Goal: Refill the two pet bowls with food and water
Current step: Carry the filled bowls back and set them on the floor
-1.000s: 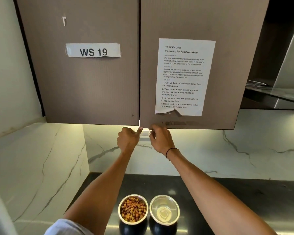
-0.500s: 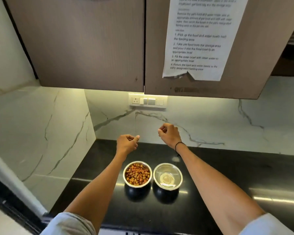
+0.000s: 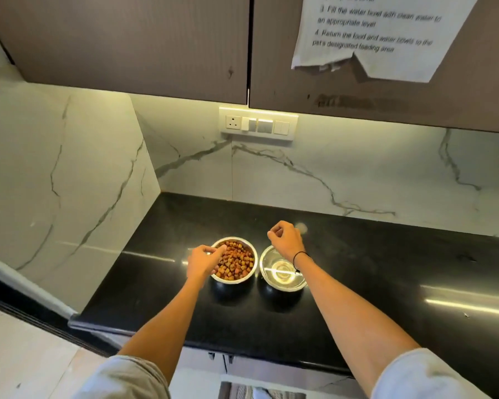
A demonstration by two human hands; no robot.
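Food bowl (image 3: 234, 261) full of kibble, water bowl (image 3: 283, 269) with clear water, side by side, nearly touching, mid-counter toward the left end of the black countertop (image 3: 386, 283). Both look refilled, probably parked for carrying back. Left hand (image 3: 202, 262) over the food bowl's left rim, fingers loosely curled, holding nothing; contact with the rim unclear. Right hand (image 3: 284, 240) above the water bowl's far rim, fingers loosely curled, empty. Instruction sheet (image 3: 380, 38) taped on the cabinet door (image 3: 357, 93) above.
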